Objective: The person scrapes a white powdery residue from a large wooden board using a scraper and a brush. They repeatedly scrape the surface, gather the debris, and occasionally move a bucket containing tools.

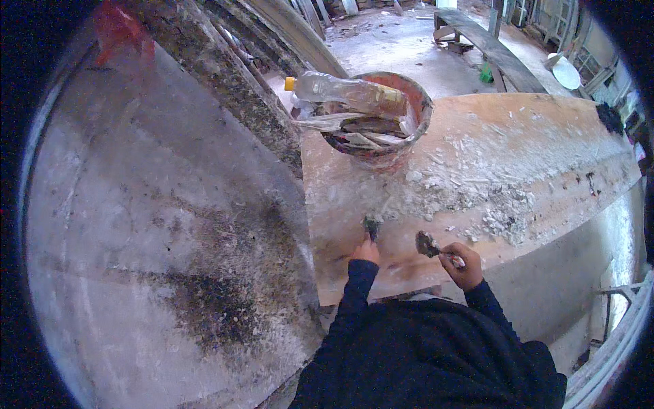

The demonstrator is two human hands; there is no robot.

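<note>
My left hand (366, 251) is closed on a small dark flat-ended tool (371, 227), its kind too small to make out. The tool's tip is at the near left edge of the pale crumbled plaster-like material (470, 180). In my closed right hand (466, 264) is a small trowel (428, 244) with a stained brown blade, pointing left over the wooden board (402, 266). The crumbled material lies in a long heap across the board, beyond both hands.
A worn bucket (426, 112) holds a clear bottle (347, 94) with a yellow cap and some sticks. Left of the board stretches a stained grey slab (136, 300). Rough timbers (211, 68) lean behind it. A dark clump (608, 119) sits on the board's far right end.
</note>
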